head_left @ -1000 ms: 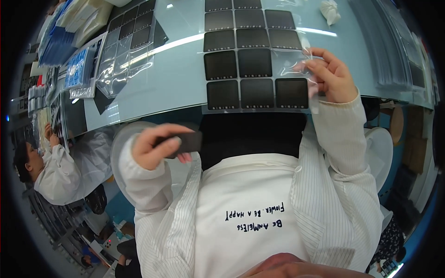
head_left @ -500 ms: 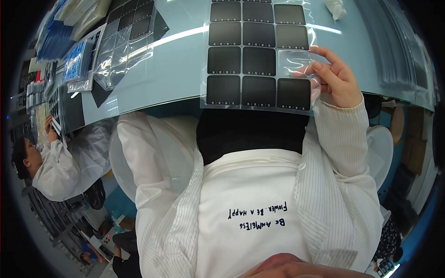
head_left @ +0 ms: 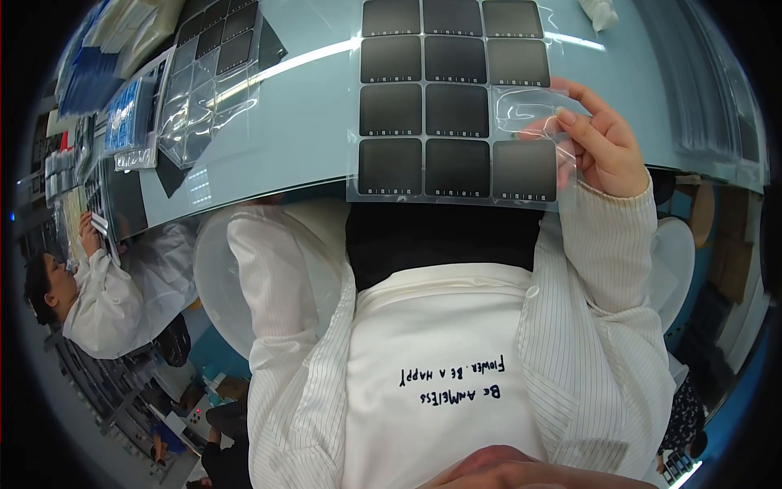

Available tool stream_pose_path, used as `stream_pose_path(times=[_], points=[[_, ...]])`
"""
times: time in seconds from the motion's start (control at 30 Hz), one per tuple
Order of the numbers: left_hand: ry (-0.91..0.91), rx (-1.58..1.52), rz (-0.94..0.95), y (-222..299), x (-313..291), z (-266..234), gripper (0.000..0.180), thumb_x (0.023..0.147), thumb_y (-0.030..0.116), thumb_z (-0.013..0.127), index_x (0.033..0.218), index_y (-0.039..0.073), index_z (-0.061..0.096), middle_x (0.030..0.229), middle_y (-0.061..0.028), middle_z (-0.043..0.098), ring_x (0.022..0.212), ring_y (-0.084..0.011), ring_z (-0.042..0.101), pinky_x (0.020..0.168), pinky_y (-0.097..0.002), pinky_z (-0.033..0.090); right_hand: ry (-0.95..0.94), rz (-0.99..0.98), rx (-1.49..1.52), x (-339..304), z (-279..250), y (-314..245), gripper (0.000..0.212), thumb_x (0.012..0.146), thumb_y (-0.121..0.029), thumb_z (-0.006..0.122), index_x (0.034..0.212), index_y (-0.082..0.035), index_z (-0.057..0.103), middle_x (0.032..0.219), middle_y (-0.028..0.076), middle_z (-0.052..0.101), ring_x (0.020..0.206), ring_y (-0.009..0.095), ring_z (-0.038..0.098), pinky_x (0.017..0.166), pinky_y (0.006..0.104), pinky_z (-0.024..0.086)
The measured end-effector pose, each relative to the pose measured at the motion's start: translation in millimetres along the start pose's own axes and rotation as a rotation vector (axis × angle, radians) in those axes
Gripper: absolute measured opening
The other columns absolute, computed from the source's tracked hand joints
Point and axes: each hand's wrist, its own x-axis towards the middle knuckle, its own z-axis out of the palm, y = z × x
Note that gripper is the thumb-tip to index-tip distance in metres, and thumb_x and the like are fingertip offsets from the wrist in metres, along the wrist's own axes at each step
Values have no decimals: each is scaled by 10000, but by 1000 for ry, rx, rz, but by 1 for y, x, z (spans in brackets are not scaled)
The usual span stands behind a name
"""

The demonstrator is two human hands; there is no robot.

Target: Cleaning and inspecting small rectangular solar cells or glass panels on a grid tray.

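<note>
My right hand (head_left: 607, 151) pinches the right edge of a clear plastic pocket sheet (head_left: 353, 167), thumb in front and fingers behind. Dark rounded-square cards (head_left: 458, 169) fill most of its pockets, in three columns. One clear pocket (head_left: 521, 110), beside my thumb, holds no dark card. The sheet's near edge hangs over the glass table's front edge, in front of my lap. My left forearm (head_left: 273, 269) is bent up toward the table edge at the left. Only a dim reddish bit of my left hand (head_left: 270, 199) shows there; its fingers are hidden.
A second pocket sheet (head_left: 195, 94) with dark cards lies on the glass table (head_left: 301, 106) at the left. Beyond it are blue packets (head_left: 130, 114) and stacked plastic sleeves (head_left: 90, 77). More clear sleeves (head_left: 705, 90) are piled at the right. A co-worker (head_left: 106, 297) sits at the left.
The pocket sheet and my right hand have come slightly nearer and lower. My left forearm has shifted a little to the right, and a bit of that hand now shows at the table edge.
</note>
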Motion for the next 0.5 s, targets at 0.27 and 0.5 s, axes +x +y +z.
stream_pose_path(times=[0.27, 0.5], points=[[-278, 236, 52, -13, -37, 86, 490, 961, 360, 429, 1257, -28, 476, 1136, -185, 572, 934, -226, 602, 782, -330, 505, -1, 14, 27, 1, 0, -2, 439, 954, -115, 444, 1351, 18, 313, 974, 248, 657, 514, 178, 646, 455, 225, 521], [-451, 185, 249, 23, -52, 136, 520, 989, 367, 333, 1263, -56, 463, 1089, -175, 595, 887, -206, 610, 795, -307, 495, -129, 72, -21, -11, -5, -6, 456, 954, -75, 426, 1368, 33, 267, 924, 217, 664, 533, 213, 656, 437, 247, 519]])
